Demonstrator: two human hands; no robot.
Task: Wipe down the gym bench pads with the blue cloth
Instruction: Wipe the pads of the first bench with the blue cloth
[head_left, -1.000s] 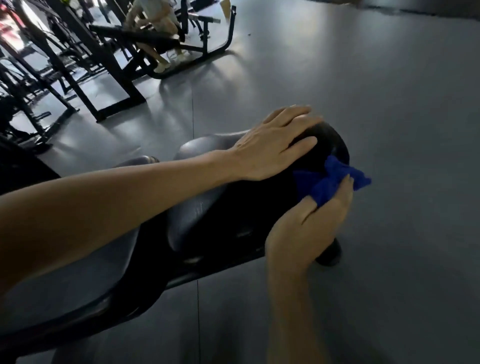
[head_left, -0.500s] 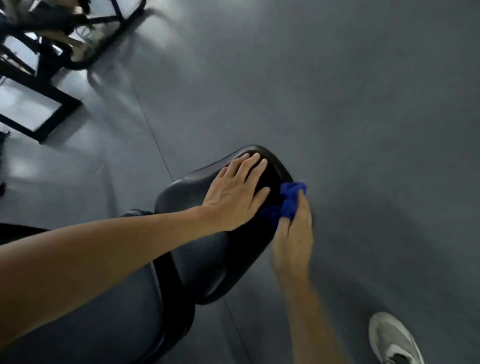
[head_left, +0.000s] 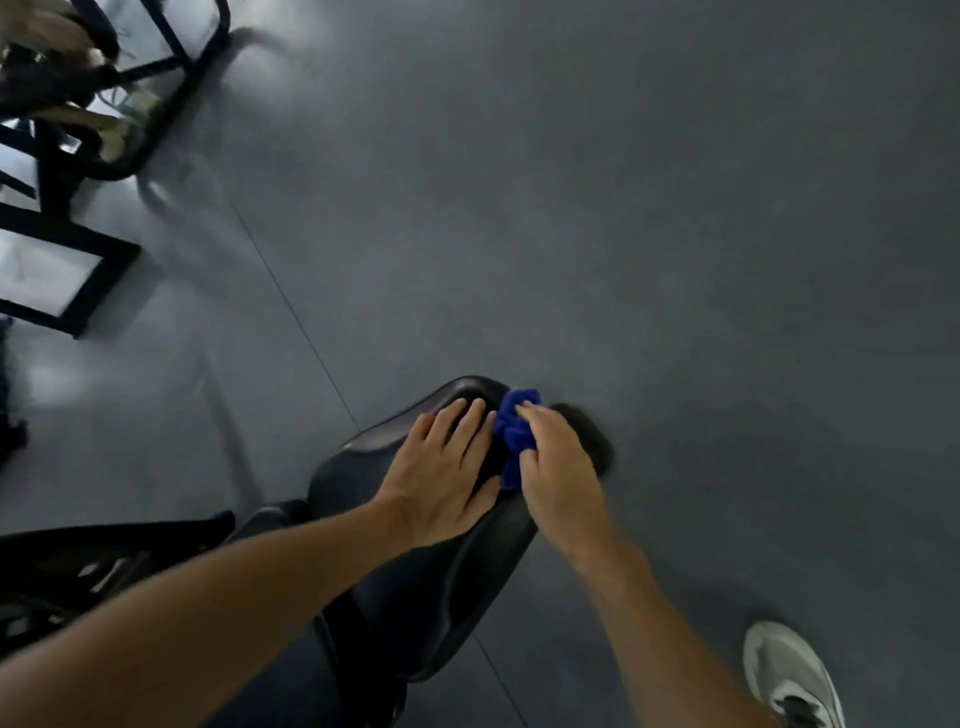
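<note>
Floor (head_left: 675, 234): dark grey, a thin seam running diagonally toward the pad.
Pad (head_left: 363, 457): black, standing on the floor.
On pad: left hand (head_left: 441, 475) flat; blue cloth (head_left: 511, 434) at its far end, under right hand (head_left: 558, 470).
Shoe (head_left: 789, 675): on floor, right of pad.

Bare forearms, grey-white sneaker (head_left: 792, 675)

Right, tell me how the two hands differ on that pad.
The left hand lies flat on the bench pad, fingers straight; the right hand is curled, gripping the blue cloth. The left holds nothing; the right carries the cloth. Both sit at the pad's far end.
</note>
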